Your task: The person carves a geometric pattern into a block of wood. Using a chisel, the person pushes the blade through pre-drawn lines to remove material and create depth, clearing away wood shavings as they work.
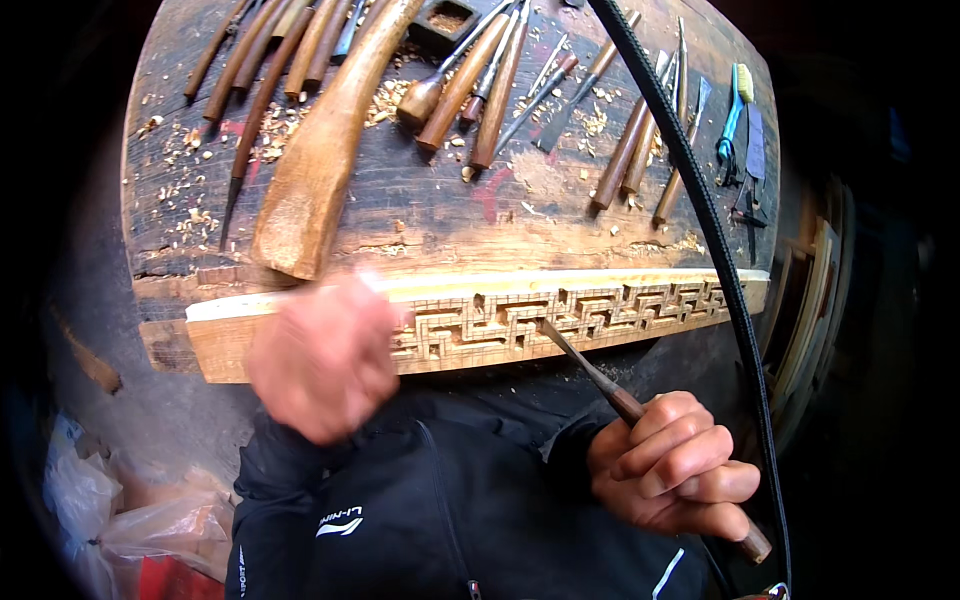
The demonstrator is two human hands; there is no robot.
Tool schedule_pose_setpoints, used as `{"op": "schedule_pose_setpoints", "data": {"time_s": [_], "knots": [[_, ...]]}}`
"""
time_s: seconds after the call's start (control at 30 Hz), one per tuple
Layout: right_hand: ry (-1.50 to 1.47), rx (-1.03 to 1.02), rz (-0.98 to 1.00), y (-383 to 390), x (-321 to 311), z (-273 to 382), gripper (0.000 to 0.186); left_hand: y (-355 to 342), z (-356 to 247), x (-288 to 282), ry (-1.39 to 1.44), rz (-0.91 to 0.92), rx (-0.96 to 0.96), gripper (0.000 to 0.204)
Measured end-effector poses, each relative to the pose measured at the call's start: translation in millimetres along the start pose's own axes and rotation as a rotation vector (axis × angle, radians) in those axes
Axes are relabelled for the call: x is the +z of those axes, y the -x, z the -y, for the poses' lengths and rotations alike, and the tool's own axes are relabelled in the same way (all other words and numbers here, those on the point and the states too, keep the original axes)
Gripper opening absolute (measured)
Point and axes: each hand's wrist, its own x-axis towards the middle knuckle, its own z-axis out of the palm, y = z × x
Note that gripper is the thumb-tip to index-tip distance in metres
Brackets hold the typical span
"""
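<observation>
My right hand is closed around the wooden handle of a carving chisel. The narrow metal blade slants up to the left, its tip at the fretwork of a long pale wooden board. Cut into the board's face is a repeating angular pattern with pencilled grid lines. My left hand is smeared by motion over the board's left part, hiding some of it; its fingers cannot be made out. Just beyond it lies a flat, club-shaped wooden mallet, its broad end toward me.
Several wooden-handled chisels lie across the worn bench among wood shavings. A blue-handled brush is at the far right. A black braided cable crosses the view. Plastic bags lie at lower left.
</observation>
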Motion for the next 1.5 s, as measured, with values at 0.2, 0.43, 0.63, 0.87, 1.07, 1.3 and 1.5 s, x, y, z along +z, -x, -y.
{"op": "schedule_pose_setpoints", "data": {"time_s": [0.2, 0.43, 0.63, 0.87, 1.07, 1.3, 1.5], "knots": [[0.08, 0.065, -0.237, 28.2, 32.4, 7.1, 0.048, 31.1, -43.4, 19.9, 0.582, 0.216, 0.289, 0.066], [-0.021, 0.078, 0.097, 29.9, 29.4, 14.2, 0.045, 35.2, -44.5, 36.1, 0.77, 0.245, 0.193, 0.049], [-0.095, 0.193, 0.522, -21.7, 14.3, 3.3, 0.038, 37.2, -46.5, 46.4, 0.714, 0.22, 0.218, 0.043], [-0.1, 0.152, 0.347, -13.4, 19.7, -7.2, 0.032, 38.4, -51.5, 53.3, 0.676, 0.149, 0.156, 0.036], [-0.135, 0.029, 0.254, -2.6, 18.4, -16.5, 0.027, 42.8, -53.1, 52.9, 0.678, 0.131, 0.132, 0.033], [-0.02, 0.072, 0.156, -3.8, 26.9, -3.9, 0.041, 43.9, -54.0, 56.8, 0.648, 0.13, 0.147, 0.032], [-0.054, 0.154, 0.268, -12.2, 21.5, -9.1, 0.042, 45.1, -52.4, 56.7, 0.631, 0.137, 0.152, 0.032]]}}
